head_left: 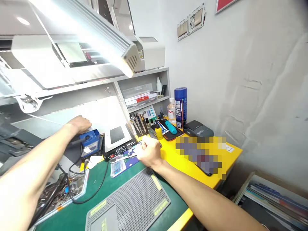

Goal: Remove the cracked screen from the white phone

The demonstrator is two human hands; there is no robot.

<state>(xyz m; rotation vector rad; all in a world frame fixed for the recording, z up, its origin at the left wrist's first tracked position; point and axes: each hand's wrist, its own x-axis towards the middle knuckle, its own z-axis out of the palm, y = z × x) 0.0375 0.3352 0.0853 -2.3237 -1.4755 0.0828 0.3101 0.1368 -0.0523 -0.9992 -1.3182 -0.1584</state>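
Note:
My left hand (pixel 80 124) is stretched out at the back left, just above and behind a blue soldering-iron stand (pixel 91 142). Its fingers point away from me and are mostly hidden, so their grip does not show. Closed into a fist, my right hand (pixel 149 151) is over the back edge of the green mat, wrapped round a slim pale tool (pixel 128 155) whose narrow end sticks out to the left. What kind of tool it is cannot be made out. Between the hands is a black heating plate unit (pixel 120 151) with a dark-screened panel (pixel 116 134) on top.
A grey perforated pad (pixel 137 195) lies on the green mat (pixel 96 189). At left is a tray of small parts (pixel 79 186) with black cables. Tweezers (pixel 141 123), a yellow bottle (pixel 158 131) and a blue spray can (pixel 180 107) stand behind. A bright lamp (pixel 96 35) hangs overhead.

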